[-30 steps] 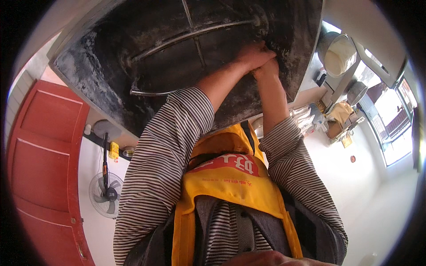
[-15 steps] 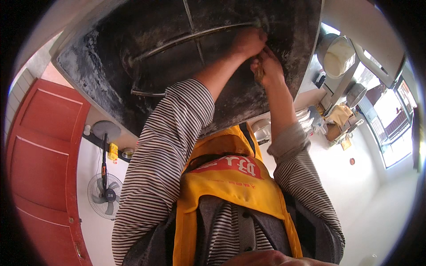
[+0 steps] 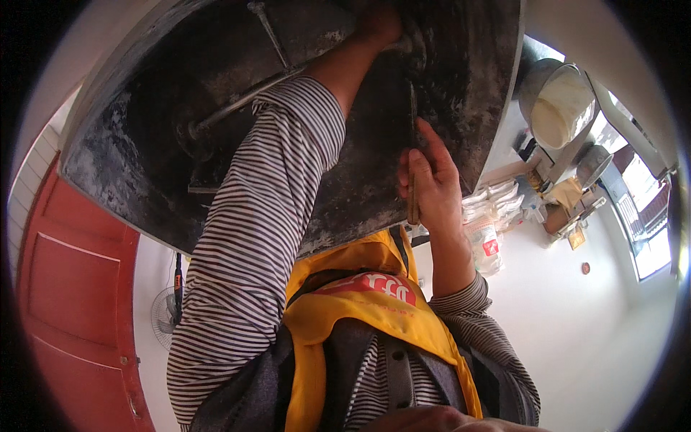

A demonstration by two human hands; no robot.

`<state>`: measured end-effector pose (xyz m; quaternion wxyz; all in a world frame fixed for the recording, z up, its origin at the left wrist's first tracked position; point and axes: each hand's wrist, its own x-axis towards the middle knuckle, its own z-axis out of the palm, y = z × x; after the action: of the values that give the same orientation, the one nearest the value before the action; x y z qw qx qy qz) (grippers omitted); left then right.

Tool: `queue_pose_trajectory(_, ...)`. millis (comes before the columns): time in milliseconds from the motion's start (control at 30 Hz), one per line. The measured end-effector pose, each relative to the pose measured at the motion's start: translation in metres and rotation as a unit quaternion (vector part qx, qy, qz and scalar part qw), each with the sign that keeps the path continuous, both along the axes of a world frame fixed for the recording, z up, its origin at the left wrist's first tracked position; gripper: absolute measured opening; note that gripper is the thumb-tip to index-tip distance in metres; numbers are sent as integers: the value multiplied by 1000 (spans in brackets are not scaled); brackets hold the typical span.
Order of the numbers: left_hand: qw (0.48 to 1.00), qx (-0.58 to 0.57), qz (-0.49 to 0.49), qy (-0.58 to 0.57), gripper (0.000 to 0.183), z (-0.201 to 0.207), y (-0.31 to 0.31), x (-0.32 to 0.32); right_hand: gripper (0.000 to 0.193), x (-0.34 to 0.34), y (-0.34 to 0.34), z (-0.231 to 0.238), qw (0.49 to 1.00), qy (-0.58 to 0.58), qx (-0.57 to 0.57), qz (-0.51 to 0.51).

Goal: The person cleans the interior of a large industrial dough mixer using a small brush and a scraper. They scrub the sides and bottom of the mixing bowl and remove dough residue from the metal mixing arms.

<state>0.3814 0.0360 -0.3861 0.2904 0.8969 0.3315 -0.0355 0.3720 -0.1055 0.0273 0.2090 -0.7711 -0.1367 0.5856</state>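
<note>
1 thin, straight tool [image 3: 413, 203], brownish at its near end and dark toward its narrow tip, lies in the grasp of our right hand's [image 3: 436, 186] thumb and fingers, over the near part of the dark, pale-smeared tub [image 3: 360, 194]. Farther in, our left hand [image 3: 378, 26] is near the right end of the metal shaft [image 3: 245, 101], too dim for us to tell whether its fingers clasp anything; we judge the step in hand to be work around that end, and the next move seems to call for a firm hold and a carefully aimed tip
</note>
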Motion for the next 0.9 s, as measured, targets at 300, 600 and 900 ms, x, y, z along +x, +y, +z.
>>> queue_pose_trajectory(300,974,0,201,-103,18,2,-11,-3,50,12,-8,-9,1000,30,0,-3)
queue_pose_trajectory(600,958,-37,255,-126,18,12,18,-24,51,8,-11,-11,1000,-1,-14,-20)
queue_pose_trajectory(900,965,-29,241,-97,17,71,16,-21,53,4,0,-9,1000,-11,21,-16)
